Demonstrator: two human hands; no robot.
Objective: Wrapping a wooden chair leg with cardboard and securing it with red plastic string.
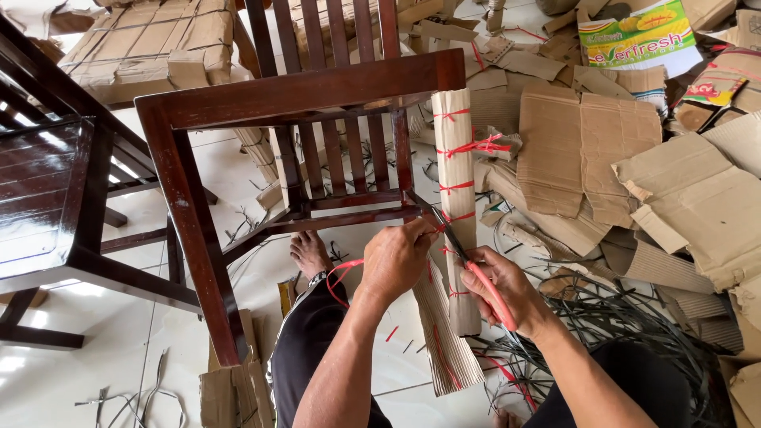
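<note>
A dark wooden chair point(293, 95) lies tipped on the floor, one leg wrapped in corrugated cardboard point(456, 158) bound with red string point(476, 147) at several heights. My left hand point(396, 257) pinches red string against the wrapped leg near its lower part. My right hand point(503, 285) holds scissors with red handles point(487, 289), their dark blades point(440, 222) pointing up along the cardboard by the string. A loose strip of corrugated cardboard point(448, 341) hangs below my hands.
Flattened cardboard pieces point(626, 158) are heaped at the right and back. Black plastic strapping point(626, 325) lies tangled on the floor by my right arm. A second dark chair point(47, 198) stands at the left. My bare foot point(307, 252) rests on white tile under the chair.
</note>
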